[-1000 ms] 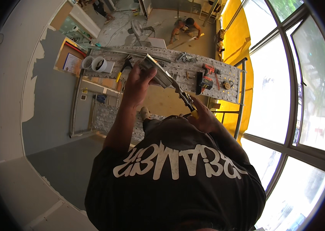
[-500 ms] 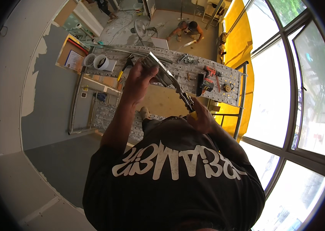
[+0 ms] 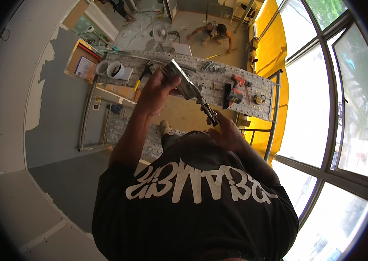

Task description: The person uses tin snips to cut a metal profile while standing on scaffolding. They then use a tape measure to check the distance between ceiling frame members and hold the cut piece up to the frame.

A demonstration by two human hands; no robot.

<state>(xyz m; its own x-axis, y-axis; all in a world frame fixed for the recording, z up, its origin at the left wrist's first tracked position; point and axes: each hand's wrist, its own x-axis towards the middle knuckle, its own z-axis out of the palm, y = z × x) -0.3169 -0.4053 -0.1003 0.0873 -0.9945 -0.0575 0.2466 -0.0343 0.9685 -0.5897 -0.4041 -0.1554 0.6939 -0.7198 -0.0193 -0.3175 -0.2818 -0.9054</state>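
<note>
My left hand (image 3: 157, 90) is closed around a short piece of shiny metal channel (image 3: 185, 85), held up in front of me above the scaffold platform. In my right hand (image 3: 226, 134) are tin snips (image 3: 209, 112) with a yellow grip, mostly covered by my fingers. The snips' jaws meet the lower right end of the channel; I cannot tell how far they bite. Beyond my left hand, a tool with a yellow handle (image 3: 138, 83) lies on the perforated platform (image 3: 192, 75). A red and black cordless drill (image 3: 235, 92) and a tape measure (image 3: 259, 99) rest toward its right end.
Two white buckets (image 3: 115, 70) and long metal profiles (image 3: 149, 58) occupy the platform's far left. Small metal brackets (image 3: 212, 66) lie near its far edge. Scaffold tubes (image 3: 275, 104) frame both ends. Below, another person (image 3: 215, 34) crouches near a fan (image 3: 159, 33). Tall windows (image 3: 310, 95) stand right.
My hands, the channel and the snips have shifted only slightly. On the floor beyond, the crouching person has spread their arms, and a long strip near them lies differently.
</note>
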